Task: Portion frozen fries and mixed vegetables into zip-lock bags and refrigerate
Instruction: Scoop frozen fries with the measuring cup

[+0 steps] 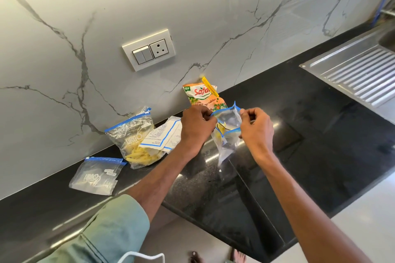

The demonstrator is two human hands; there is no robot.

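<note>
Both hands hold a clear zip-lock bag (pixel 228 132) with a blue seal strip above the black counter. My left hand (pixel 197 126) pinches the left side of its mouth, my right hand (pixel 255 127) pinches the right side, and the mouth gapes open. A few yellow pieces show inside near the top. Behind it an orange pack of mixed vegetables (pixel 203 96) leans on the wall. A zip-lock bag with fries (pixel 136 141) stands at the left. An empty zip-lock bag (pixel 96 176) lies flat further left.
A white printed pack (pixel 164 134) lies between the fries bag and my left hand. The black granite counter (pixel 299 156) runs right to a steel sink drainboard (pixel 352 72). A switch and socket plate (pixel 149 50) sits on the marble wall.
</note>
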